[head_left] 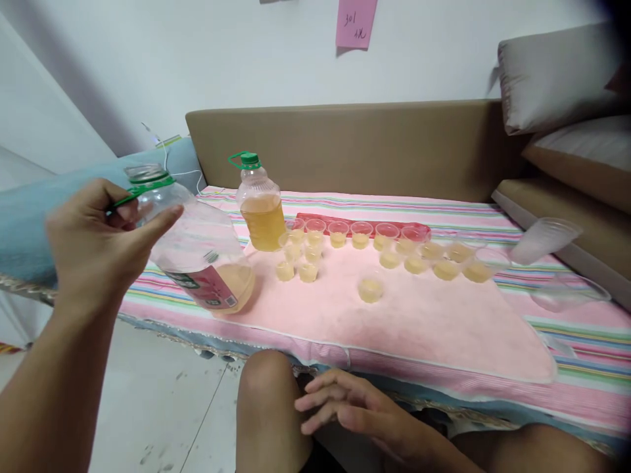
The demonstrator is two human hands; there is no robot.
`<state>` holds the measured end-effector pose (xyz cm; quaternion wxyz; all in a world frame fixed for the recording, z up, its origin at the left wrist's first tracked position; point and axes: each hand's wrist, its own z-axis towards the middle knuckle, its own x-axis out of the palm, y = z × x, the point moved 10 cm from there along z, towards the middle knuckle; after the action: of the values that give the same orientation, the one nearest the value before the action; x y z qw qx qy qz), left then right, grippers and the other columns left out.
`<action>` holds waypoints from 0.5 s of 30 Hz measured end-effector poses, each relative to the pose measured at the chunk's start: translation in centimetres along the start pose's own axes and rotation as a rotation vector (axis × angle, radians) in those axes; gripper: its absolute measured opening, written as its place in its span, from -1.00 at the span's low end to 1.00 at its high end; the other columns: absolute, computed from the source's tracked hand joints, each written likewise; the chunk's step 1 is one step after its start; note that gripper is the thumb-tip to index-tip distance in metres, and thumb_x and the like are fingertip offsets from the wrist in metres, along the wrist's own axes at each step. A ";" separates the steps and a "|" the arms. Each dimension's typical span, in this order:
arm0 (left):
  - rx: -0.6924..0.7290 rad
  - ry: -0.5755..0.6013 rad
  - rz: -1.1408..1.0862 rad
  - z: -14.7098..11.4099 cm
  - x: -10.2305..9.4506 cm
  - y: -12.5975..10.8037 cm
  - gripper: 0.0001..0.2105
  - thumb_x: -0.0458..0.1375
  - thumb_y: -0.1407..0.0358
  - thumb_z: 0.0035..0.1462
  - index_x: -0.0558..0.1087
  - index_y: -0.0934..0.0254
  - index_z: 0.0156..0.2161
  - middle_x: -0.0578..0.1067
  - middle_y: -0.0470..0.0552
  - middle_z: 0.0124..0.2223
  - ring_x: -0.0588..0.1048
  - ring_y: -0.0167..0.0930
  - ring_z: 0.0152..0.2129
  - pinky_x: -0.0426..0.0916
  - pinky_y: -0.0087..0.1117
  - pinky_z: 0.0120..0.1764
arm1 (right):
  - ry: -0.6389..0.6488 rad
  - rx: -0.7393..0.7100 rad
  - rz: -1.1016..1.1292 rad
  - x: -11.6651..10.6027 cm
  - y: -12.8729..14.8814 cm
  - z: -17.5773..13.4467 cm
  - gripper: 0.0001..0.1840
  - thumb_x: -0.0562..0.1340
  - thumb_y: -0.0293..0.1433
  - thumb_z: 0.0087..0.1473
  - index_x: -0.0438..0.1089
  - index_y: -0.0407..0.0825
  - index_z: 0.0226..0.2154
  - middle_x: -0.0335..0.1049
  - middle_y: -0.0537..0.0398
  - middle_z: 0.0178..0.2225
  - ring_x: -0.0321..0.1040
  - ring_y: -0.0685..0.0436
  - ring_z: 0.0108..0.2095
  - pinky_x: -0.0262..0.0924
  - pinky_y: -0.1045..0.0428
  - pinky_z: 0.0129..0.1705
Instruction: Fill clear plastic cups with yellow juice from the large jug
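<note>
At 9 o'clock, L hand [111, 226]: fingers curled firmly round green ring handle [146, 188], thumb on shoulder of uncapped bottle [200, 230].
Uncapped bottle: 3–4 o'clock from L hand; leaning, mouth twd 11, base twd 4 at pink mat [434, 335]; shallow pale-yellow liq. in bottom.
R hand [352, 407]: at 6, half open, fingers loosely spread, nothing held, by knee [266, 387].
Capped bottle [263, 220]: upright, 3 o'clock from L hand, past the held one; approx ½ full.
Bottles: 2 total.
Small clear cups [371, 290]: approx 17 w/ liq., some overlap – 6 clustered, approx 10 in rows twd 2–3, 1 alone at 12–1 from R hand.
Cup stack [545, 240]: 1, tipped, at 3.
Pink note [355, 25]: 1, on wall, at 12.
</note>
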<state>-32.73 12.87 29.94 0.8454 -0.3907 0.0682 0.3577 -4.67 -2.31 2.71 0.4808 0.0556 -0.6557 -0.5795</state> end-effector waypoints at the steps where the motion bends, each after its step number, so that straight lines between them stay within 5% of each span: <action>1: 0.048 -0.022 0.085 0.1 0.1 0.2 -0.52 0.43 0.08 0.17 0.20 0.23 -0.40 0.13 -0.20 -0.38 0.10 -0.48 -0.43 -0.04 -0.29 -0.36 | 0.004 0.012 -0.021 -0.3 0.2 -0.6 -0.54 0.39 -0.09 0.44 0.43 0.04 0.23 0.42 -0.20 0.21 0.51 -0.26 0.10 0.21 -0.18 0.26; 6: 0.174 -0.166 0.142 0.3 0.7 1.4 -0.43 0.54 0.02 -0.06 0.22 0.25 -0.49 0.16 -0.29 -0.52 0.10 -0.56 -0.56 0.00 -0.43 -0.50 | -0.033 0.019 -0.082 -1.4 1.3 -2.3 -0.52 0.37 -0.07 0.45 0.42 0.05 0.25 0.43 -0.19 0.20 0.51 -0.26 0.11 0.21 -0.17 0.25; 11: 0.194 -0.126 0.102 0.5 2.5 2.1 -0.51 0.56 0.36 -0.13 0.24 0.26 -0.50 0.20 -0.30 -0.53 0.14 -0.55 -0.55 0.05 -0.45 -0.47 | -0.030 -0.009 -0.074 -1.0 1.7 -2.1 -0.51 0.38 -0.05 0.44 0.43 0.05 0.24 0.44 -0.17 0.19 0.52 -0.24 0.08 0.22 -0.14 0.22; 15: 0.161 -0.131 0.126 0.4 2.7 1.8 -0.53 0.55 0.35 -0.15 0.25 0.25 -0.50 0.19 -0.31 -0.53 0.12 -0.53 -0.55 0.04 -0.41 -0.46 | -0.007 -0.023 -0.051 -0.4 1.9 -1.5 -0.49 0.40 -0.06 0.42 0.43 0.04 0.25 0.44 -0.17 0.19 0.52 -0.21 0.09 0.24 -0.07 0.19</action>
<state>-32.00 15.37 28.06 0.8524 -0.2925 0.0657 0.4285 -2.45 -2.48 3.80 0.4641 0.0646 -0.6490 -0.5993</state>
